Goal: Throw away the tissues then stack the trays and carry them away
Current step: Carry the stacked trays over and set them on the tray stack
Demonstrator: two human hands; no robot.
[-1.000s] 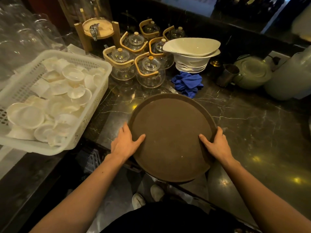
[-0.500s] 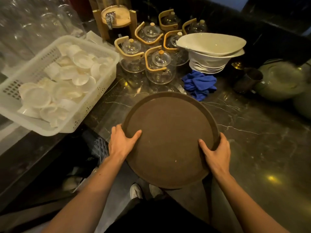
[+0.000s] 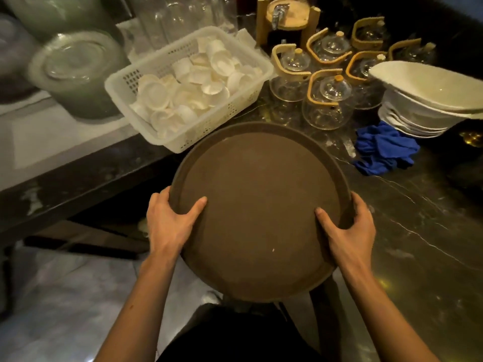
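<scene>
A round brown tray fills the middle of the view, held level in front of my body, partly over the edge of the dark marble counter. My left hand grips its left rim, thumb on the tray's top face. My right hand grips the right rim the same way. The tray's top is bare; I cannot tell whether another tray sits beneath it. No tissues are in view.
A white plastic basket of small white dishes stands just beyond the tray at the left. Several glass teapots with wooden handles, stacked white bowls and a blue cloth lie behind and to the right. Large glass jars stand far left.
The tray has come toward my body and off the counter edge in both hands. My view has swung left, bringing the basket and the jars closer to centre.
</scene>
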